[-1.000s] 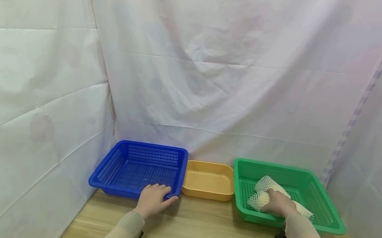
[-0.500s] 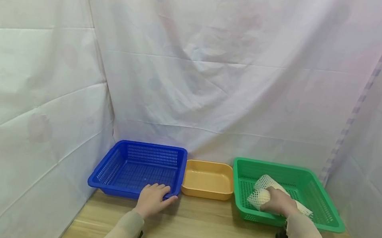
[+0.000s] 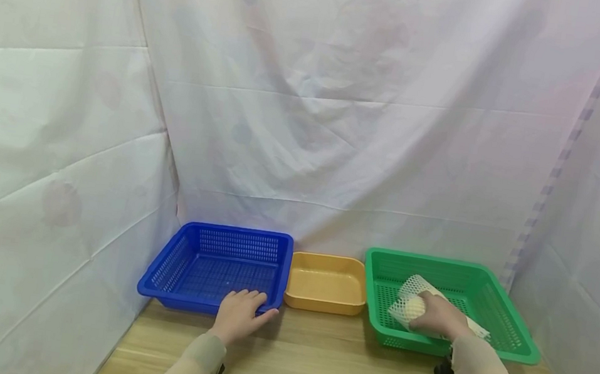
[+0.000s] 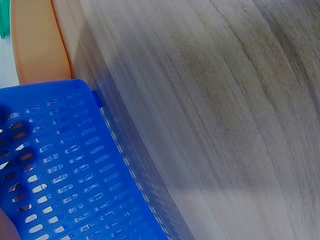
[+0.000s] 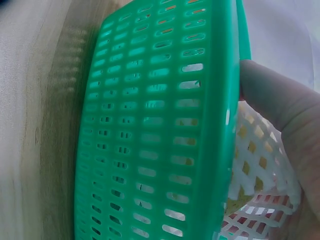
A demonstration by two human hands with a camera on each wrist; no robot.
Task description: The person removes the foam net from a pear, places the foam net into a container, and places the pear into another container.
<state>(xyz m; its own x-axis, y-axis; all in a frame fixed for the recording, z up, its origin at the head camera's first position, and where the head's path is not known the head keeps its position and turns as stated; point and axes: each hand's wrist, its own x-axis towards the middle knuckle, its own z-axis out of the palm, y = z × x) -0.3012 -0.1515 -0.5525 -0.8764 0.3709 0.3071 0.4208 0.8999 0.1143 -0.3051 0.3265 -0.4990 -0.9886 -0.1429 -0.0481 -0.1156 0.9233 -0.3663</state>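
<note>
My left hand [image 3: 239, 313] lies over the near rim of the blue basket [image 3: 237, 230], near its right corner. Its fingertips reach inside, and dark finger shapes show through the slots in the left wrist view. Inside the green basket [image 3: 427, 259], my right hand [image 3: 441, 317] grips a pale yellow thing in a white foam net sleeve [image 3: 402, 312]. What the sleeve wraps I cannot tell. Behind it, a second white foam net sleeve [image 3: 419, 285] slants across the basket floor, partly hidden by the hand. In the right wrist view, the thumb [image 5: 280, 95] touches the green rim beside the white netting [image 5: 260, 150].
Between the two baskets stands a low orange-yellow tray [image 3: 324, 306]. All three are on a wooden table [image 3: 322, 367], backed by a white curtain [image 3: 333, 153], with white sheets hanging at both sides.
The right hand has shifted very slightly at the netted thing, and more of the pale yellow inside now shows. The left hand stays in place on the blue rim.
</note>
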